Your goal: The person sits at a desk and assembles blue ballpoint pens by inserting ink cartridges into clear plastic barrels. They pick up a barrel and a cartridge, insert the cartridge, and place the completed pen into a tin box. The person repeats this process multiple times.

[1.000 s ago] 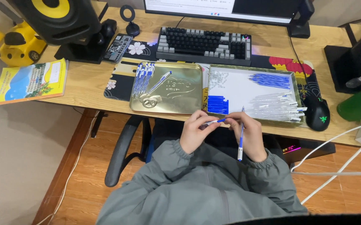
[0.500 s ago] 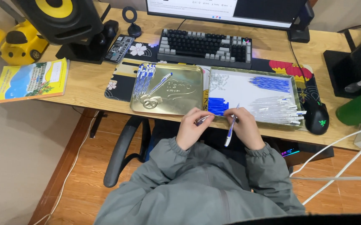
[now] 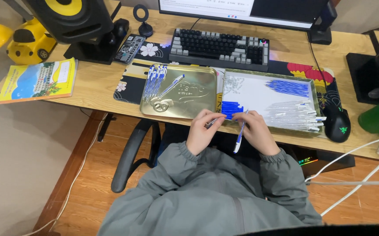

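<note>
A: Your hands have come in closer to the desk edge than a second ago, up by the white tray

B: Right – your right hand pinches the blue pen, now hanging tip-down. Your left hand has its fingers closed on a small part I can't make out, beside the gold tin

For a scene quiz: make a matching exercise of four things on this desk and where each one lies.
Things:
1. black mouse
2. yellow book
3. gold tin lid
4. keyboard

Places:
A. left end of the desk
B. right of the white tray
C. below the monitor
D. just left of the white tray

Pairs: 1-B, 2-A, 3-D, 4-C
</note>
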